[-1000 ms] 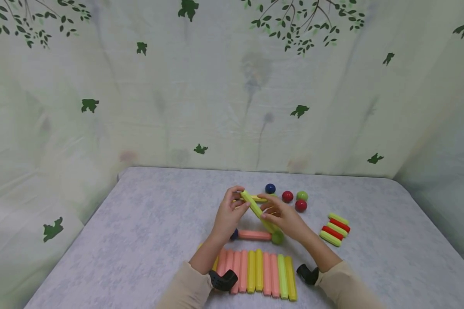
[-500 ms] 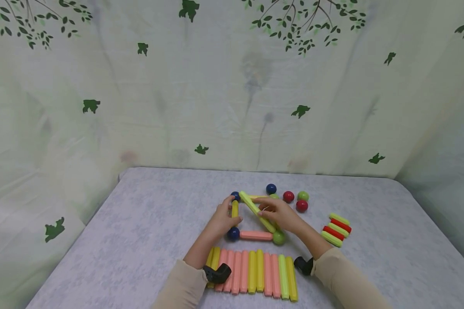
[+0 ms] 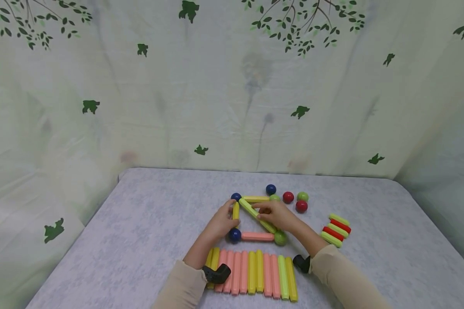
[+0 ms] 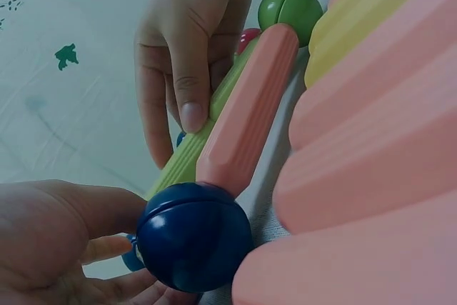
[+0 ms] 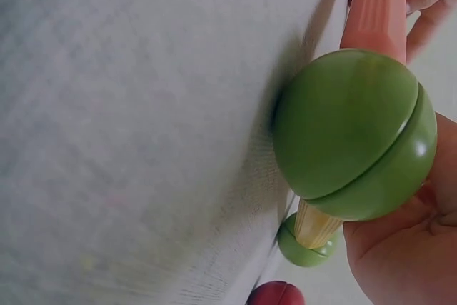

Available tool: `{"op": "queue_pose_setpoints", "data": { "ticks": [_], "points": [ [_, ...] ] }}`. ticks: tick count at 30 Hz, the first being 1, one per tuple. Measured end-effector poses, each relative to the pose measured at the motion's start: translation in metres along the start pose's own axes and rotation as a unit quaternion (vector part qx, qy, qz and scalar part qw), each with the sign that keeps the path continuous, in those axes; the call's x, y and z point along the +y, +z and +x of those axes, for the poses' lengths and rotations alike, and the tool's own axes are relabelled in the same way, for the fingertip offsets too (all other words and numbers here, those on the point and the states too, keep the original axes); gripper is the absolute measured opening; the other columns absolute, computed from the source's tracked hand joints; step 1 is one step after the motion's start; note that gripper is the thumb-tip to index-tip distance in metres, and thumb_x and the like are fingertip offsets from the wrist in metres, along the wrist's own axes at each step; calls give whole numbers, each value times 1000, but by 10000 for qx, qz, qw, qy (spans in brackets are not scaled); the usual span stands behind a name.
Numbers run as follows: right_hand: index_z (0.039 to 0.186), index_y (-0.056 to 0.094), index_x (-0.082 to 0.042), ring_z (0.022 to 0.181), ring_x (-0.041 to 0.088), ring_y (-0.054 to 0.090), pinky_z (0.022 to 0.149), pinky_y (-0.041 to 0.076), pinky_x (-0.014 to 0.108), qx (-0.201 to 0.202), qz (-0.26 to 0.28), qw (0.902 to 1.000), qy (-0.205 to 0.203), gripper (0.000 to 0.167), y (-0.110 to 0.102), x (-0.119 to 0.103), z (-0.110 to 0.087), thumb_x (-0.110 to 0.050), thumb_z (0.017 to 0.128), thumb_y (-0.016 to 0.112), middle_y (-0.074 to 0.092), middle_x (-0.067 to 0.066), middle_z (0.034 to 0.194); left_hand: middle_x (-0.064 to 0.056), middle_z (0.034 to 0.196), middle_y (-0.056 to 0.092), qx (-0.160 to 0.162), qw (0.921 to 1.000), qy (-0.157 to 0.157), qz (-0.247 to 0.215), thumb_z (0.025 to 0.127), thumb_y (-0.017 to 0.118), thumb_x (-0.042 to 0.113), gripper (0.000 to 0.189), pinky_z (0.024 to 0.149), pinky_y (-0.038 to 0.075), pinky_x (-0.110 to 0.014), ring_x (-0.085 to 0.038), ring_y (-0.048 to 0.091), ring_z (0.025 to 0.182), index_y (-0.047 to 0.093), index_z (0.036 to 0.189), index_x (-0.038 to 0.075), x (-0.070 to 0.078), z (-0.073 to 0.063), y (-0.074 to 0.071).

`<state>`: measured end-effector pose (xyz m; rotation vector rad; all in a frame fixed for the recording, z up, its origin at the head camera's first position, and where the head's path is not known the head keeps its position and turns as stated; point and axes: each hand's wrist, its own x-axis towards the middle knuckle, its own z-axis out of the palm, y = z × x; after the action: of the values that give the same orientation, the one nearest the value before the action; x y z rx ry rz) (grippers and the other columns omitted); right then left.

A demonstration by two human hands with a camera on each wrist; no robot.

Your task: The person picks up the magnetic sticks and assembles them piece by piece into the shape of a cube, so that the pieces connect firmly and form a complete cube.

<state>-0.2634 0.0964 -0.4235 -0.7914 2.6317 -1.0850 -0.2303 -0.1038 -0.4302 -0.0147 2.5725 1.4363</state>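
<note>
A four-sided frame of sticks and balls lies on the table. Blue balls sit at its left corners, the near one [image 3: 234,234] and the far one [image 3: 236,197]; a pink stick [image 3: 257,237] runs from the near one to a green ball [image 3: 280,238]. My left hand [image 3: 218,221] grips the yellow stick [image 3: 236,210] along the left side. With thumb and fingers, my right hand [image 3: 280,214] pinches a long yellow-green stick [image 3: 249,208] slanting from the far blue corner to the near green one. In the right wrist view another yellow stick [image 5: 318,225] links two green balls.
Several pink, yellow and green sticks [image 3: 243,272] lie in a row nearest me. Loose balls, including a blue one [image 3: 270,189] and a red one [image 3: 288,197], sit behind the frame. Short yellow-green and red sticks [image 3: 335,230] lie at the right.
The long yellow-green stick has come down from a raised tilt onto the frame's diagonal. My left hand has left its far end and moved down to the left side stick.
</note>
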Motion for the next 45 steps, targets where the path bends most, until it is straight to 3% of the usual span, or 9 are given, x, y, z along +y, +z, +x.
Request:
{"op": "queue_pose_setpoints", "data": {
  "ticks": [6, 10, 17, 20, 24, 26, 37, 41, 45],
  "points": [
    [116, 61, -10, 70, 11, 53, 62, 47, 25, -56, -219, 9997, -53, 32, 2, -1, 0, -10, 84, 63, 60, -1, 82, -15, 124, 45, -57, 10000, 28, -1, 84, 61, 10, 63, 80, 42, -42, -24, 48, 99, 31, 139, 12, -2, 1, 1],
    [115, 61, -11, 76, 13, 55, 66, 48, 28, -49, -204, 9997, 84, 31, 2, -3, -2, -12, 85, 63, 60, 0, 85, -15, 123, 45, -103, 9999, 11, -27, 84, 61, 10, 63, 77, 43, -39, -23, 49, 95, 31, 139, 12, -2, 1, 2],
    [117, 59, -11, 89, 19, 55, 75, 48, 34, 515, 16, 9967, 622, 35, -12, -2, -17, -13, 83, 66, 59, 6, 103, -18, 126, 45, -431, 9990, 56, 109, 82, 65, 16, 68, 85, 41, -46, -29, 48, 106, 29, 140, 9, 0, -4, -4],
    [119, 56, -7, 87, 20, 54, 70, 48, 33, 653, -121, 9933, 948, 42, -19, 1, -26, -13, 80, 69, 56, 7, 107, -18, 123, 46, -768, 9970, 23, 132, 82, 65, 16, 69, 78, 46, -44, -29, 53, 97, 29, 139, 7, -1, -6, -11],
    [123, 52, -4, 80, 17, 54, 65, 49, 29, 451, -275, 9895, 1345, 51, -22, 6, -35, -14, 77, 72, 51, 8, 116, -18, 118, 45, -1148, 9933, -21, -120, 82, 64, 10, 67, 59, 50, -35, -22, 56, 79, 29, 139, 7, -2, -7, -16],
    [124, 51, -3, 79, 16, 53, 66, 49, 28, 391, -216, 9892, 1396, 52, -21, 8, -37, -13, 77, 72, 49, 10, 121, -17, 118, 45, -1197, 9927, 11, -156, 83, 63, 9, 67, 56, 50, -33, -20, 56, 77, 29, 140, 8, -2, -7, -17],
    [126, 49, -1, 86, 19, 56, 68, 50, 31, 485, 73, 9911, 1241, 54, -22, 17, -30, -13, 78, 71, 48, 13, 125, -17, 122, 44, -1127, 9928, 84, -384, 84, 63, 12, 70, 59, 49, -33, -17, 56, 73, 25, 142, 8, -10, 6, -20],
    [126, 50, -6, 94, 23, 54, 73, 48, 36, 800, 88, 9914, 1032, 50, -30, 23, -36, -17, 81, 68, 51, 11, 120, -15, 124, 45, -895, 9957, 229, 57, 85, 61, 18, 66, 66, 48, -33, -19, 57, 79, 27, 141, 9, -5, 2, -28],
    [125, 50, -9, 108, 30, 46, 87, 40, 48, 1399, -97, 9857, 936, 46, -41, 33, -43, -17, 83, 66, 49, 13, 123, -13, 124, 46, -384, 9964, 557, 512, 87, 59, 19, 58, 73, 47, -37, -22, 56, 93, 33, 138, 11, -1, -9, -42]
  ]
}}
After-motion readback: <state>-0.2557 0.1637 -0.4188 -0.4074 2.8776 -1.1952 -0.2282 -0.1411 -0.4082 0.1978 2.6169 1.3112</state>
